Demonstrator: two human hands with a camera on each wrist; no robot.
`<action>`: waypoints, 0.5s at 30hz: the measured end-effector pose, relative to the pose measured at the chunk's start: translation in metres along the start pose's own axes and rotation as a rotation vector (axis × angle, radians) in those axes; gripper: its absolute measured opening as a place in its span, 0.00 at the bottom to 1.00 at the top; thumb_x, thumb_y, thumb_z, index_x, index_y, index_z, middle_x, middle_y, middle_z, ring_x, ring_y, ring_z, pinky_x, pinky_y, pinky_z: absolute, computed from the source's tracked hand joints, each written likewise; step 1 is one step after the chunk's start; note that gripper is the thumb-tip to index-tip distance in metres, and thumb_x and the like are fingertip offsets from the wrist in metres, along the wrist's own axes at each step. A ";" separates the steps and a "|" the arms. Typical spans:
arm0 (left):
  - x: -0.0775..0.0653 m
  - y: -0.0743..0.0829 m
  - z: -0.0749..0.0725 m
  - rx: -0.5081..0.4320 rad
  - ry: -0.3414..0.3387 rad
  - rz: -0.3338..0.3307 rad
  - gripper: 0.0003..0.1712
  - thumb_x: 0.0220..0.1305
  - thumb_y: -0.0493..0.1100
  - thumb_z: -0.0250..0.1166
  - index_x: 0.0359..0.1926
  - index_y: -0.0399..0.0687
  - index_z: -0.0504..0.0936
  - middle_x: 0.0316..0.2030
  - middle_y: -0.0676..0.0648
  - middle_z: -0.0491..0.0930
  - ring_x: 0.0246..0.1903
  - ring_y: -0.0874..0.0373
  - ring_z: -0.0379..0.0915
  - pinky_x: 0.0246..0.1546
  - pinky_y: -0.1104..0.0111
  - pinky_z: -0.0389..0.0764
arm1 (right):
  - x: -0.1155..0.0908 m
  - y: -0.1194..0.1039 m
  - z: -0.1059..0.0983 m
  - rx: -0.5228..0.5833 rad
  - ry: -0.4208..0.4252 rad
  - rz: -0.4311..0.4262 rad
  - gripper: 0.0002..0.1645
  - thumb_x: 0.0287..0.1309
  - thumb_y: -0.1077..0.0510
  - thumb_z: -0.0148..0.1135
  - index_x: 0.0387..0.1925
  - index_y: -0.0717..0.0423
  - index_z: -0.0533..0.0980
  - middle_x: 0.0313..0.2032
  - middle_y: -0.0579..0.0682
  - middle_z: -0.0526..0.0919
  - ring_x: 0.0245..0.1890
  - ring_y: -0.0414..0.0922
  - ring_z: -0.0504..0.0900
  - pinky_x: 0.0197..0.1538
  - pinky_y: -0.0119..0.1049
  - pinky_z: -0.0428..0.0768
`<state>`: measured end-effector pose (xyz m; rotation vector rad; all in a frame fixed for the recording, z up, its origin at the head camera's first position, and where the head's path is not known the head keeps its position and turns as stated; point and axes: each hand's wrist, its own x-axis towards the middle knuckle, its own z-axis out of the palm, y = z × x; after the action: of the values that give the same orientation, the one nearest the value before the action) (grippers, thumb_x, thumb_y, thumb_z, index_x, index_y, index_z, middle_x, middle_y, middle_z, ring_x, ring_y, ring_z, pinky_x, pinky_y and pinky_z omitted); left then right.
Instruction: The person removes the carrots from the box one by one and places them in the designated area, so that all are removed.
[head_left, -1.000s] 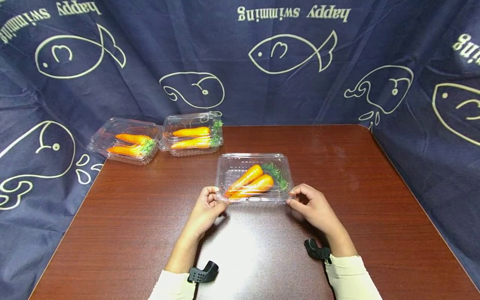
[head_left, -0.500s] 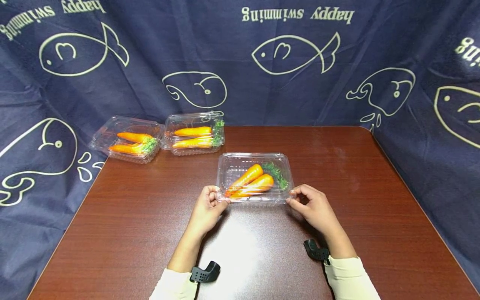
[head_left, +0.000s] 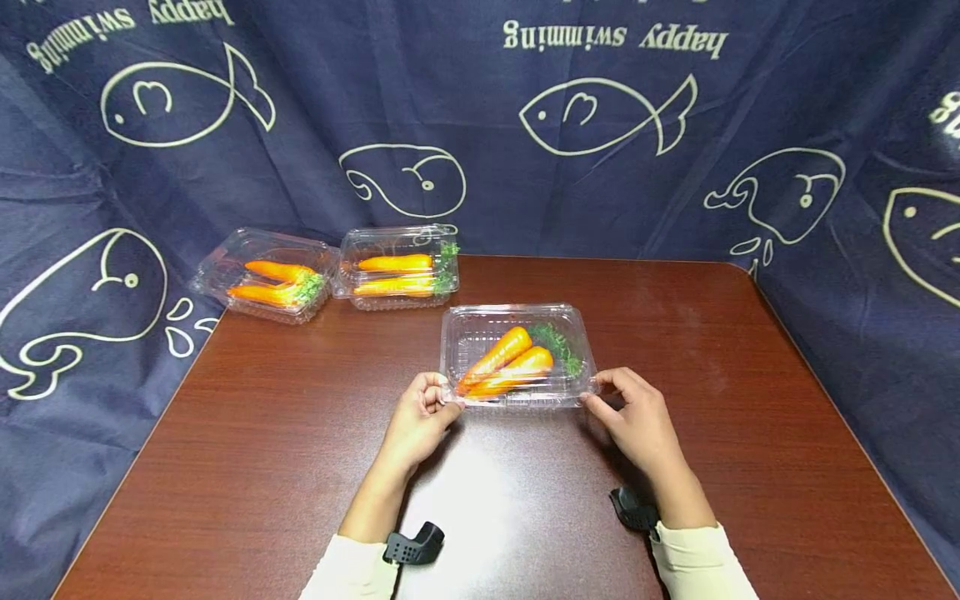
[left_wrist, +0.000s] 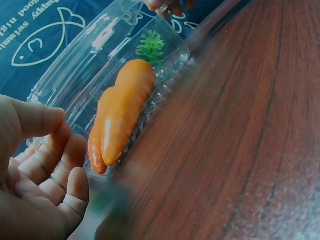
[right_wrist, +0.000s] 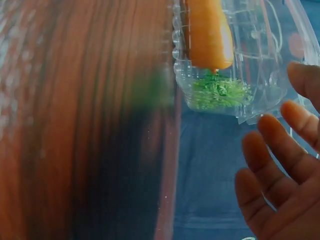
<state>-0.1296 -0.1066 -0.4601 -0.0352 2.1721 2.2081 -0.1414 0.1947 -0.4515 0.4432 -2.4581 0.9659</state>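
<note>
behind it all we saw a dark blue cloth (head_left: 491, 212) printed with pale fish and whales, the words "happy swimming" upside down on it. in front spread our bench (head_left: 735, 375), reddish-brown and grained, a white glare on its near part. near its middle, between our two grips, we had the front clear box (head_left: 471, 333). at the far left of the bench sat the left rear box (head_left: 262, 246) and, just beside it, the right rear box (head_left: 375, 240).

cream sleeves (head_left: 701, 562) covered our forearms. our left grip (head_left: 418, 421) was nearly closed, thumb and curled fingers pinching the front box's left front corner. our right grip (head_left: 637, 417) was at the right front corner, thumb and forefinger a little apart; we could not tell whether they pinched the rim.

inside the front box a pair of carrots (head_left: 517, 371) lay side by side, tips toward our left grip. we wore black wrist pieces (head_left: 415, 546). smallest were the feathery green tops (head_left: 558, 350), by the carrots' thick ends.
</note>
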 end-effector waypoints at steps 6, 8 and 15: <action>0.002 0.001 -0.002 -0.005 0.013 -0.039 0.17 0.57 0.25 0.64 0.46 0.36 0.69 0.25 0.52 0.77 0.22 0.64 0.68 0.19 0.76 0.66 | 0.008 -0.004 -0.002 -0.025 0.013 -0.016 0.30 0.44 0.67 0.78 0.51 0.64 0.77 0.50 0.59 0.79 0.47 0.54 0.79 0.44 0.43 0.76; 0.002 0.000 -0.003 -0.005 0.013 -0.038 0.17 0.58 0.26 0.63 0.46 0.36 0.69 0.26 0.49 0.79 0.24 0.63 0.71 0.20 0.75 0.68 | 0.010 -0.004 -0.002 -0.012 0.009 -0.052 0.32 0.43 0.68 0.77 0.54 0.64 0.77 0.55 0.61 0.77 0.53 0.57 0.77 0.48 0.46 0.76; 0.003 -0.003 -0.004 0.001 0.010 -0.002 0.14 0.59 0.25 0.61 0.44 0.37 0.70 0.32 0.41 0.84 0.27 0.59 0.75 0.25 0.74 0.70 | 0.013 -0.003 -0.002 0.007 0.022 -0.149 0.25 0.41 0.72 0.77 0.45 0.63 0.81 0.57 0.59 0.79 0.57 0.57 0.76 0.61 0.39 0.69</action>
<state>-0.1326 -0.1102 -0.4632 -0.0487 2.1776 2.2107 -0.1507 0.1924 -0.4415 0.6053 -2.3653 0.9131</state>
